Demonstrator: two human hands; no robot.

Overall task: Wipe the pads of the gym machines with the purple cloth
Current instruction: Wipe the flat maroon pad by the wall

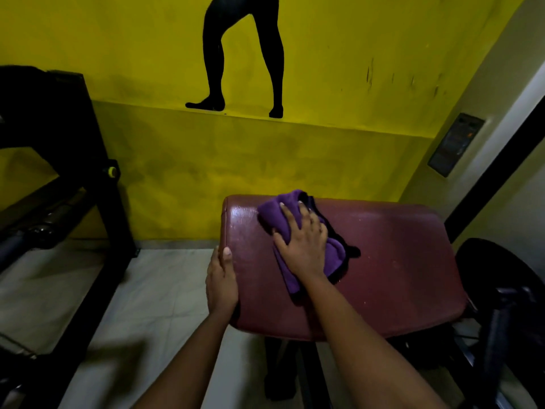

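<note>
A wide maroon padded bench pad point(392, 261) fills the middle and right of the view. A folded purple cloth point(272, 212) lies on its far left part. My right hand point(303, 240) presses flat on the cloth with fingers spread and straight. My left hand point(221, 278) holds the pad's left edge, thumb on top and fingers wrapped down the side.
A yellow wall point(324, 160) with a black leg silhouette stands just behind the pad. A black machine frame point(97, 160) occupies the left. A black round pad point(498, 278) and metal frame sit at the right. Pale floor tiles point(153, 290) lie below left.
</note>
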